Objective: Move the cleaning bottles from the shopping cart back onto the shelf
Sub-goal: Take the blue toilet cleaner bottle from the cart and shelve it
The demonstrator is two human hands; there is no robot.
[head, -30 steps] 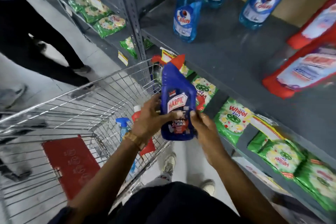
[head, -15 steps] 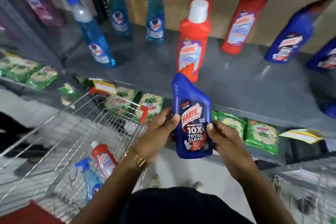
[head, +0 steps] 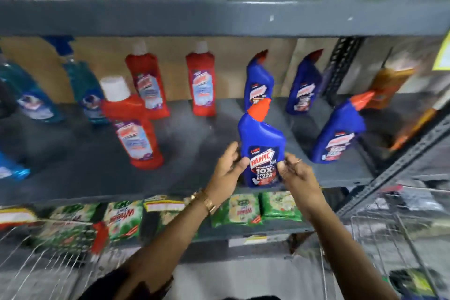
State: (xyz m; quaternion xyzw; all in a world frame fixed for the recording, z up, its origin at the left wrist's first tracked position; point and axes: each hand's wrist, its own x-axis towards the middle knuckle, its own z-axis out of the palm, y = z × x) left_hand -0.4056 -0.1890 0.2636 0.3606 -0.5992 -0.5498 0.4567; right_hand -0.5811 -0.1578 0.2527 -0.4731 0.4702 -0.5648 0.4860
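I have the blue plastic Harpic bottle with the angled orange cap [head: 261,151] upright between both hands, its base at the near edge of the grey metal shelf [head: 85,168]. My left hand [head: 227,170] curls its fingers round the bottle's left side, and my right hand [head: 295,175] pinches the right side near the label. Another blue bottle [head: 337,134] stands just right of it, and a red bottle with a white cap [head: 132,126] well to the left. The wire shopping cart [head: 43,251] sits near left, blurred

A shop: grey metal shelf [head: 170,173] w/ rows of cleaning bottles [head: 201,84], detergent packs [head: 243,209] below w/ price tags [head: 163,206], wire shopping cart [head: 43,258] in front.
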